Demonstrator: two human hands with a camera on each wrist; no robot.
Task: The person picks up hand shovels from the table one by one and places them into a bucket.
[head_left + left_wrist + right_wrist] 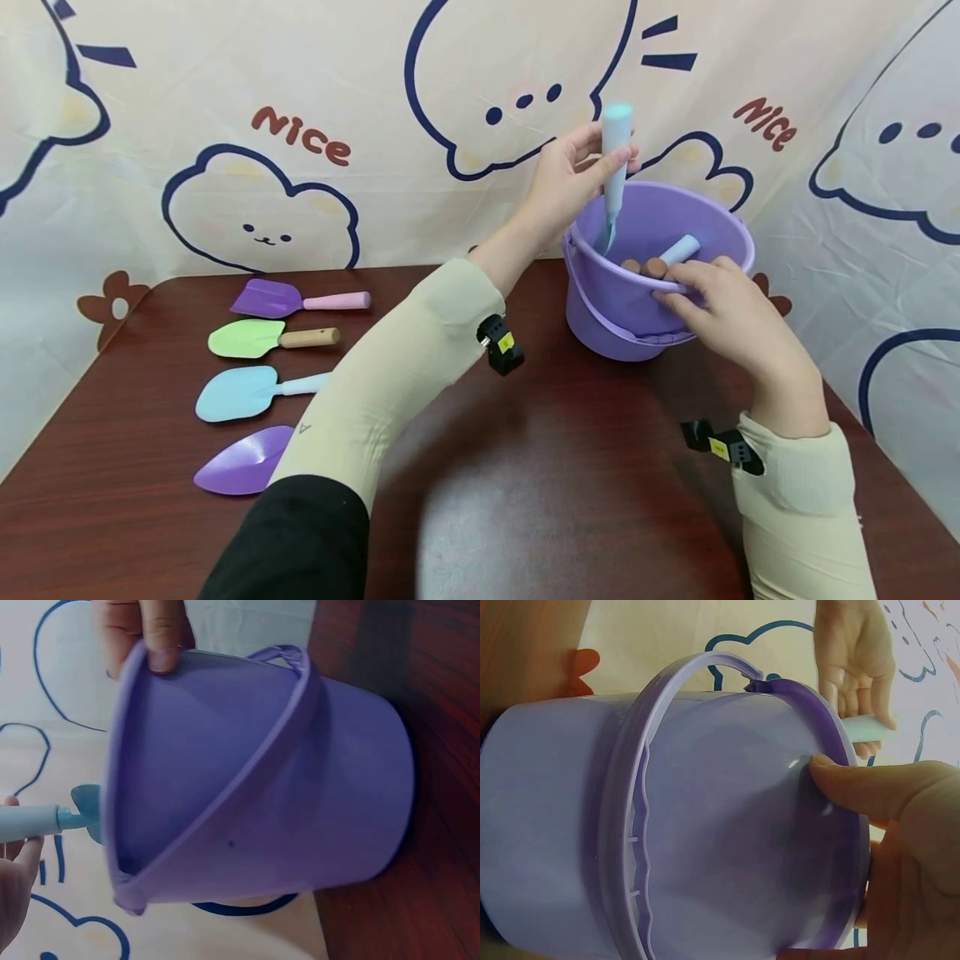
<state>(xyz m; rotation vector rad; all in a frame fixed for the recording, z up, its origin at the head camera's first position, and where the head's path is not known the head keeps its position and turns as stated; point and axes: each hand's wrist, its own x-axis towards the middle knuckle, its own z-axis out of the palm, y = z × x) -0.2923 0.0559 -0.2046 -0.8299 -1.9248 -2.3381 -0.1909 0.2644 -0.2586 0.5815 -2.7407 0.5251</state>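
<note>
Where the bucket (675,212) opens, the left hand (570,171) pinches a tool (613,196); the right hand (723,312) grips the rim (611,267).

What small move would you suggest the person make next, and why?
Probably lower the light-blue tool further into the purple bucket: the left hand holds it handle-up, its blade dips inside the rim, and the right hand grips that rim.

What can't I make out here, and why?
Head view: right end of the purple scoop, behind the left sleeve.
Head view: lower ends of the handles in the bucket, behind its near wall.
Left wrist view: handle end of the held tool, cut by the picture's edge.
</note>
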